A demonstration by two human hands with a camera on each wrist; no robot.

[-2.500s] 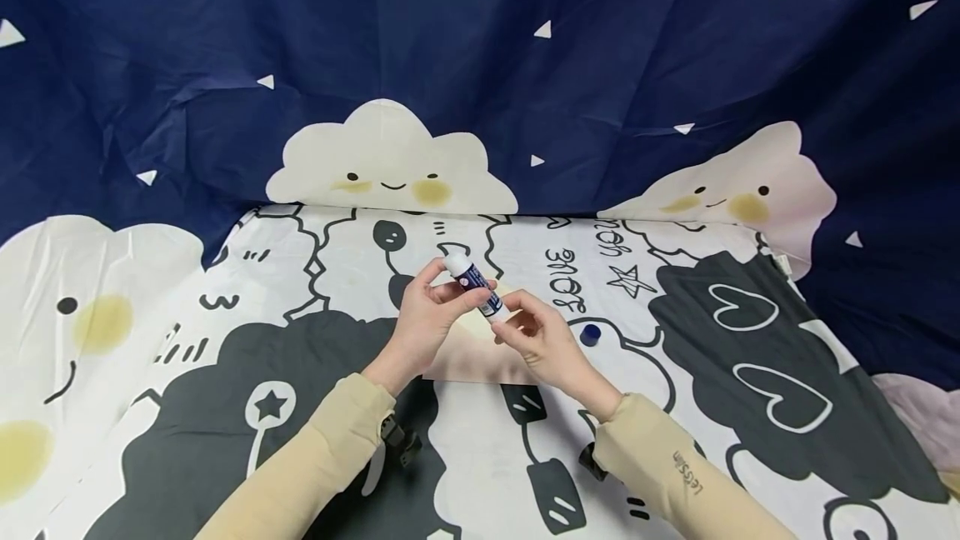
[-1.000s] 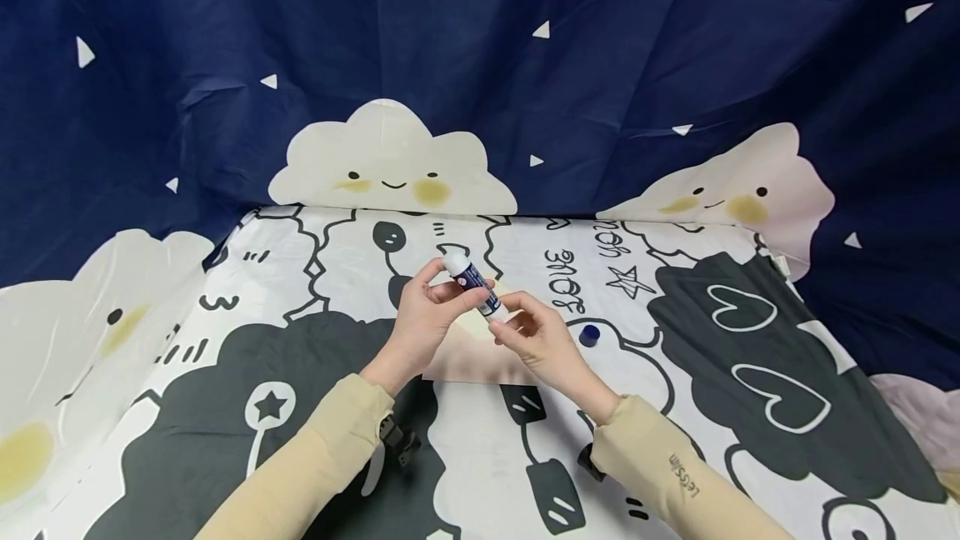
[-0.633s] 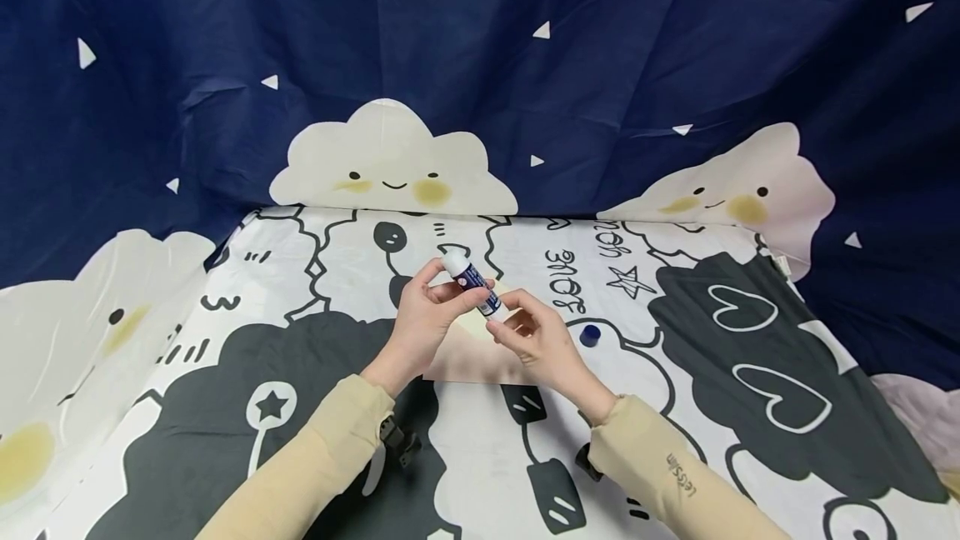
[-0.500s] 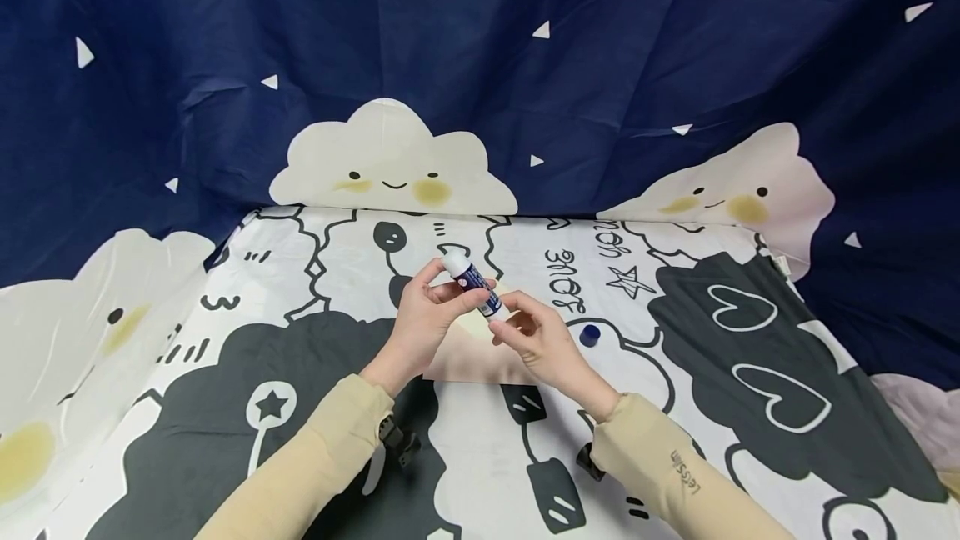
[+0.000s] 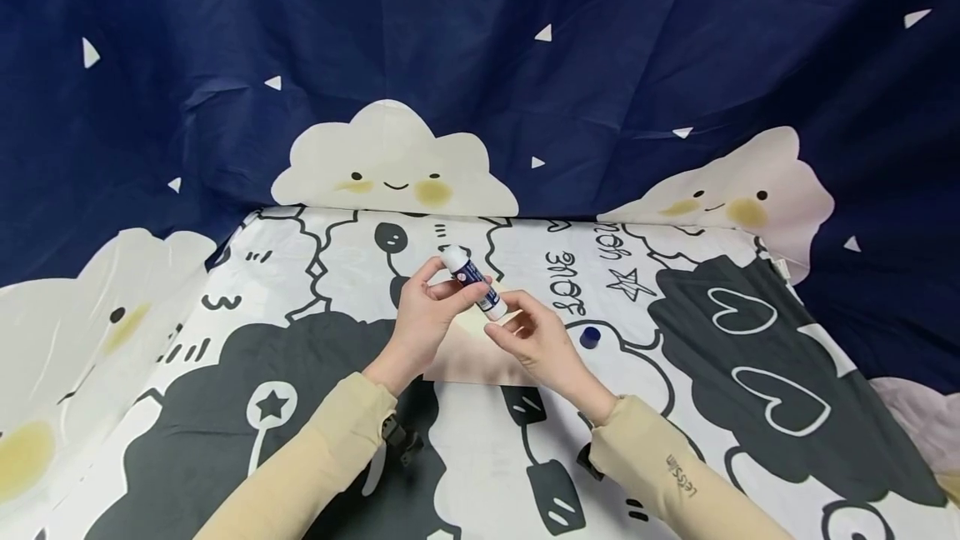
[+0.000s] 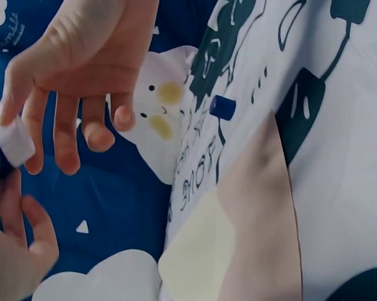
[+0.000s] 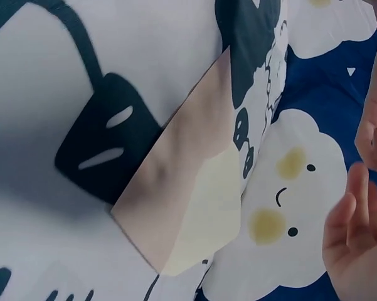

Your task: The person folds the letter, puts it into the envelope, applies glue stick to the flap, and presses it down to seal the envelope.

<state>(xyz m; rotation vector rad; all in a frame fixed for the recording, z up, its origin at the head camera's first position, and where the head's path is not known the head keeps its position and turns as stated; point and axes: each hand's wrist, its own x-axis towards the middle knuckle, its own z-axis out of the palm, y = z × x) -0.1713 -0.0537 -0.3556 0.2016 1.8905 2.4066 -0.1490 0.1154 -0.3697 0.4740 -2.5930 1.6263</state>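
My left hand [image 5: 423, 319] grips a glue stick [image 5: 471, 277] around its blue label, tilted above the cloth with its white top end up and to the left. At the lower white end, the thumb and index finger of my right hand [image 5: 542, 348] pinch the base, its other fingers loosely bent, as the left wrist view shows. Below the hands a pinkish sheet of paper [image 5: 480, 361] with a pale yellow part [image 7: 207, 213] lies on the cloth. To the right stands the dark blue cap [image 5: 590, 337], apart from the stick. In the right wrist view the stick is out of sight.
A white cloth [image 5: 472, 440] with black cartoon prints covers the table. Behind it hangs a dark blue curtain [image 5: 480, 40] with clouds and small white triangles. A black wrist strap [image 5: 401, 440] shows at the left cuff.
The glue stick stays held in nearly the same place. My right thumb and fingers have shifted slightly at its base, which shows a little more now. Paper and cap have not moved.
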